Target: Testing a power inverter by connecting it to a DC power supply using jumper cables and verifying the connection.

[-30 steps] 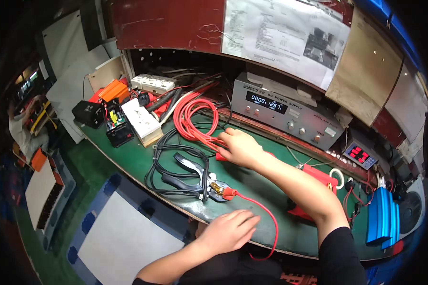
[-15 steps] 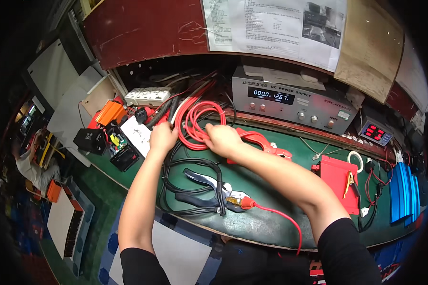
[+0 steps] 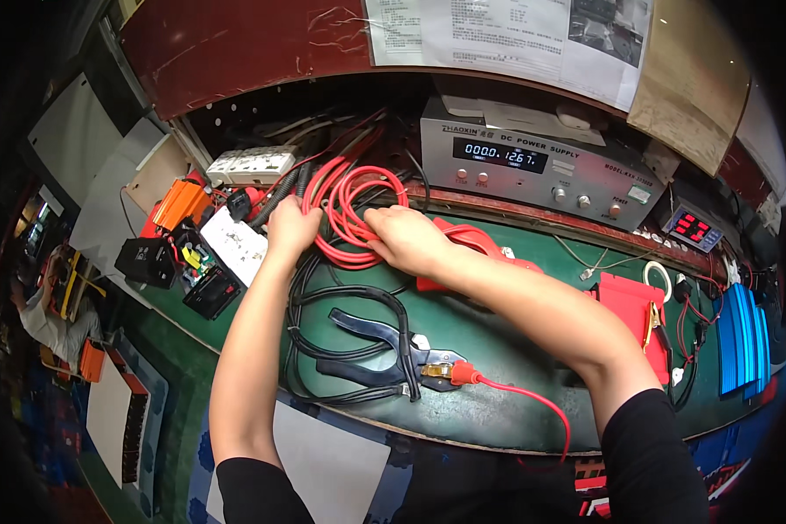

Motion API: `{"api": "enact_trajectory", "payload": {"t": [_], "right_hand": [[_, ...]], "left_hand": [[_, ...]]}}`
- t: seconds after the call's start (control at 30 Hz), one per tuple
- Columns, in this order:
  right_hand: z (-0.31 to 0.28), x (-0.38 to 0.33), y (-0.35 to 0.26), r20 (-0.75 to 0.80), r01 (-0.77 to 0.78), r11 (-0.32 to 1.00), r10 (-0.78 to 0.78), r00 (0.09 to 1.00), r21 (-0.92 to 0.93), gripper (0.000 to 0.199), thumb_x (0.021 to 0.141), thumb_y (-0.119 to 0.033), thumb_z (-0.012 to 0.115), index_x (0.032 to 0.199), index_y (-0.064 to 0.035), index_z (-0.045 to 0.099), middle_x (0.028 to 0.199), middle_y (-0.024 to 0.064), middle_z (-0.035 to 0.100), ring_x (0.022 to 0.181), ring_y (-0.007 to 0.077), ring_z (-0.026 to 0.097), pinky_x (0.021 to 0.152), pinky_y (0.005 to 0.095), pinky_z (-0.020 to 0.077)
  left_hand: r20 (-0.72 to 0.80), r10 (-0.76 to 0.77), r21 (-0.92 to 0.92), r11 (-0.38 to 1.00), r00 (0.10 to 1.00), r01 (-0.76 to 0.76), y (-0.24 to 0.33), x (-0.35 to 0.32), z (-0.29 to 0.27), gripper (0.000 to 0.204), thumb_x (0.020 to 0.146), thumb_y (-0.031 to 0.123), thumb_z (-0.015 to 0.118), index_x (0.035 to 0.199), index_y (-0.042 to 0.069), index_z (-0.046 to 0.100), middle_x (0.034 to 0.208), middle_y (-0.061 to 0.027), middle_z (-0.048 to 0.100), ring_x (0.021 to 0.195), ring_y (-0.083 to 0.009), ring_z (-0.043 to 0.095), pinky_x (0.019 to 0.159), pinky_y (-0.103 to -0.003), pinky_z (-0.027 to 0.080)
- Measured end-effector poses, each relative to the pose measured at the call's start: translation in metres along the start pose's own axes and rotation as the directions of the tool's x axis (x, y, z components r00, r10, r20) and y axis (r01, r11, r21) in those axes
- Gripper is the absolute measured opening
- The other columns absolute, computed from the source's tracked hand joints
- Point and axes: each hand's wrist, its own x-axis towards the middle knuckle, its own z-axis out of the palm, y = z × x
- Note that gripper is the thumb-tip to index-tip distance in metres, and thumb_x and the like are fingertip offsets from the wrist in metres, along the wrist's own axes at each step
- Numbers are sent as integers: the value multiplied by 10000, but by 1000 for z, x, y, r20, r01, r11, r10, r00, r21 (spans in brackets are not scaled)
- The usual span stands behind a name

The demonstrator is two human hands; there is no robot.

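A looped coil of red cable point(image 3: 352, 258) lies at the back of the green bench. My left hand point(image 3: 293, 227) is closed on its left side, fingertips partly hidden. From the right, my right hand point(image 3: 408, 238) grips the coil with curled fingers. Nearer to me rests a black cable coil point(image 3: 297, 342). A black-handled clamp point(image 3: 362, 327) lies by that coil, its jaws meeting a red-booted clip point(image 3: 465, 373) on a thin red lead. Behind my right forearm, a red-handled clamp point(image 3: 473, 239) is partly covered.
A grey power supply point(image 3: 498, 179) stands along the back. To the left are a white power strip point(image 3: 251, 166), an orange casing point(image 3: 183, 205) and an opened black device point(image 3: 211, 288). On the right sit a red box point(image 3: 624, 306), blue finned casings point(image 3: 741, 341) and a small meter point(image 3: 694, 227).
The whole view has shifted slightly. Both hands stay on the red cable coil, with only small movement, and the black cable and clamp lie as before.
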Motion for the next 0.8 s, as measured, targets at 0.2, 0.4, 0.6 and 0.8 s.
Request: {"api": "enact_trajectory", "payload": {"t": [0.2,0.4,0.6,0.8], "right_hand": [[0,10,6,23,29,999,-29,999,14,233,865,-148,661,979,7,530,945,195,646,949,395,618,861,480,497],[22,27,12,-42,28,1000,-28,999,-6,223,856,-141,667,982,1,549,943,182,653,951,379,623,849,469,512],[42,26,18,-159,39,999,-42,986,-20,236,856,-169,673,991,-9,565,946,158,662,940,348,629,836,450,519],[33,25,9,-95,-22,983,5,995,-182,320,838,-270,719,1031,-40,607,957,118,675,963,300,639,864,436,504]], "left_hand": [[75,41,-84,996,996,-35,-7,-2,-5,339,766,245,683,963,-30,664,875,-227,718,897,-384,704,855,-443,533],[90,180,311,929,980,-199,13,-31,4,269,821,183,671,930,-61,654,846,-296,681,841,-459,683,817,-521,551],[-8,286,424,869,958,-256,8,-37,5,304,877,218,667,1027,-47,650,825,-269,688,816,-438,686,771,-545,543],[54,282,433,858,958,-277,-3,-46,21,511,924,204,616,1330,-91,516,965,-289,676,912,-444,667,847,-512,537]]}}
